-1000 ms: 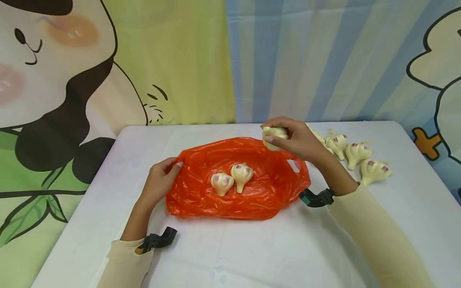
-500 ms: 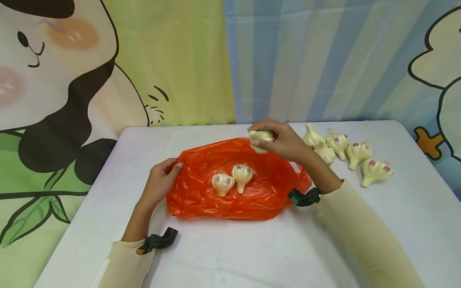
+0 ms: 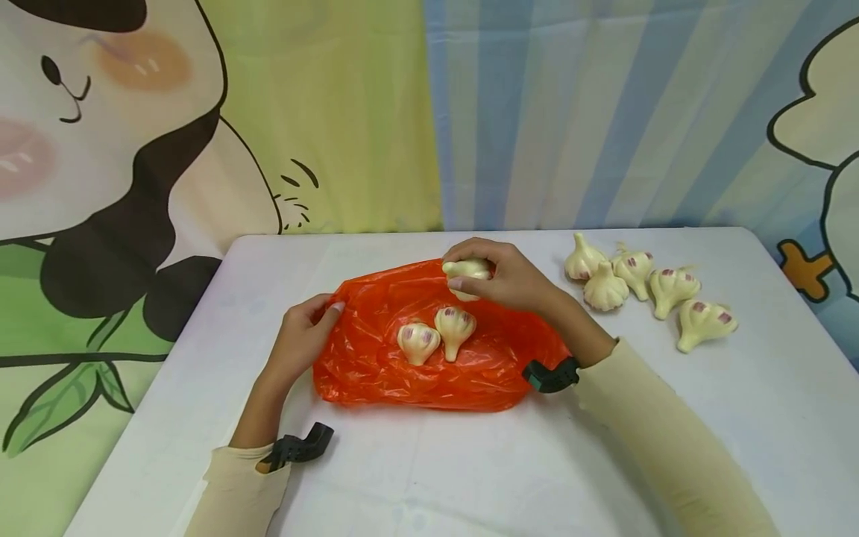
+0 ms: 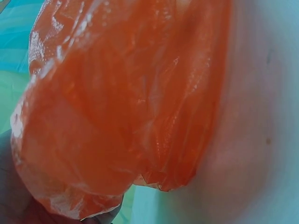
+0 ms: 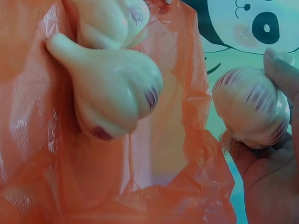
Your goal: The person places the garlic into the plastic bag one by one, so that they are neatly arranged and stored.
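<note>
A red plastic bag [image 3: 382, 384] lies spread on the table, with two garlic bulbs [image 3: 455, 330] resting side by side on it. My left hand [image 3: 303, 335] pinches the bag's left edge between thumb and fingers; in the left wrist view the red film [image 4: 112, 116] fills most of the picture. Over the bag's far edge my right hand [image 3: 506, 276] grips another garlic bulb [image 3: 466, 277]. The right wrist view shows this held bulb [image 5: 252, 105], with purple streaks, between thumb and fingers, beside the bulbs on the bag [image 5: 117, 91].
Several more garlic bulbs [image 3: 605, 287] lie grouped at the back right of the white table [image 3: 416, 477]. Behind the table's far edge hangs a printed cloth [image 3: 335, 112] with cartoon figures.
My right hand has carried its garlic bulb leftward and slightly lower, over the bag, uncovering the bulbs at the back right. The left hand keeps its hold on the bag's edge.
</note>
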`<action>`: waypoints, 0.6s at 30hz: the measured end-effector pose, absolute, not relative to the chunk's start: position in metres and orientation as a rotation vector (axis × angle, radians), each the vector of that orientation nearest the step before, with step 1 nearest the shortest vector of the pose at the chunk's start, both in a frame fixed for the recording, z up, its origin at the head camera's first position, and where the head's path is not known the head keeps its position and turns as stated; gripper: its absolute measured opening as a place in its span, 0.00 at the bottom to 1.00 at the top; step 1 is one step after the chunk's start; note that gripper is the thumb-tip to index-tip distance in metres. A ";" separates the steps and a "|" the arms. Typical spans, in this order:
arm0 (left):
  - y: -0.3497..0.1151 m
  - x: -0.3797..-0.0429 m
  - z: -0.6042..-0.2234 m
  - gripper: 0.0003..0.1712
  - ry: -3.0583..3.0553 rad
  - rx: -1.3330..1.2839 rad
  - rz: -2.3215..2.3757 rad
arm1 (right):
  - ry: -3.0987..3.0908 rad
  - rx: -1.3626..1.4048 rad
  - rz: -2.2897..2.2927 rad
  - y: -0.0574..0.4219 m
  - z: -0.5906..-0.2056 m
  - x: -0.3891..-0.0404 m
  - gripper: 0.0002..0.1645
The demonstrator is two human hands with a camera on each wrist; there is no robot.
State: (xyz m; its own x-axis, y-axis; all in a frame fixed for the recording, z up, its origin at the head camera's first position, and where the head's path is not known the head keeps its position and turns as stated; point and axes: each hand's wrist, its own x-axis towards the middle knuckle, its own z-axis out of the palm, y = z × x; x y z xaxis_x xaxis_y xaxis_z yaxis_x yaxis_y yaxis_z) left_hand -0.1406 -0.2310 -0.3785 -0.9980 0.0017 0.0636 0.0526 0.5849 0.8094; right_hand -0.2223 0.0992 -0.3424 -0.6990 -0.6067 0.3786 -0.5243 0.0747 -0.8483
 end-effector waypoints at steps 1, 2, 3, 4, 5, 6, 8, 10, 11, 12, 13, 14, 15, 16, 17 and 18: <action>-0.231 -0.141 -0.379 0.21 -2.743 -0.049 -1.406 | 2.238 -1.180 -1.724 0.098 -0.343 -0.222 0.17; -0.231 -0.141 -0.379 0.21 -2.740 -0.054 -1.403 | 2.230 -1.175 -1.730 0.098 -0.343 -0.222 0.17; -0.231 -0.141 -0.379 0.21 -2.737 -0.055 -1.404 | 2.220 -1.172 -1.737 0.097 -0.343 -0.221 0.16; -0.231 -0.141 -0.379 0.21 -2.737 -0.058 -1.404 | 2.203 -1.167 -1.748 0.096 -0.343 -0.221 0.16; -0.231 -0.141 -0.380 0.21 -2.734 -0.057 -1.403 | 2.189 -1.167 -1.756 0.095 -0.343 -0.220 0.16; -0.231 -0.141 -0.380 0.21 -2.735 -0.058 -1.404 | 2.172 -1.166 -1.765 0.093 -0.343 -0.219 0.16; -0.231 -0.141 -0.380 0.21 -2.736 -0.050 -1.407 | 2.132 -1.166 -1.783 0.091 -0.343 -0.217 0.15; -0.231 -0.141 -0.380 0.21 -2.735 -0.043 -1.416 | 2.086 -1.159 -1.797 0.089 -0.343 -0.215 0.15; -0.231 -0.141 -0.381 0.21 -2.733 -0.040 -1.419 | 2.066 -1.154 -1.797 0.089 -0.343 -0.214 0.15; -0.231 -0.141 -0.380 0.20 -2.733 -0.041 -1.427 | 2.048 -1.147 -1.794 0.088 -0.343 -0.213 0.15; -0.231 -0.141 -0.380 0.20 -2.732 -0.040 -1.429 | 2.029 -1.136 -1.787 0.088 -0.343 -0.213 0.15; -0.230 -0.141 -0.380 0.20 -2.732 -0.041 -1.431 | 2.015 -1.122 -1.772 0.087 -0.343 -0.212 0.15; -0.230 -0.141 -0.380 0.20 -2.730 -0.042 -1.433 | 2.012 -1.109 -1.745 0.087 -0.343 -0.212 0.15; -0.230 -0.141 -0.380 0.20 -2.730 -0.044 -1.434 | 2.018 -1.096 -1.710 0.087 -0.344 -0.212 0.15; -0.230 -0.141 -0.380 0.20 -2.729 -0.045 -1.434 | 2.037 -1.087 -1.666 0.086 -0.345 -0.212 0.16; -0.230 -0.140 -0.379 0.20 -2.730 -0.047 -1.430 | 2.058 -1.074 -1.620 0.086 -0.346 -0.213 0.16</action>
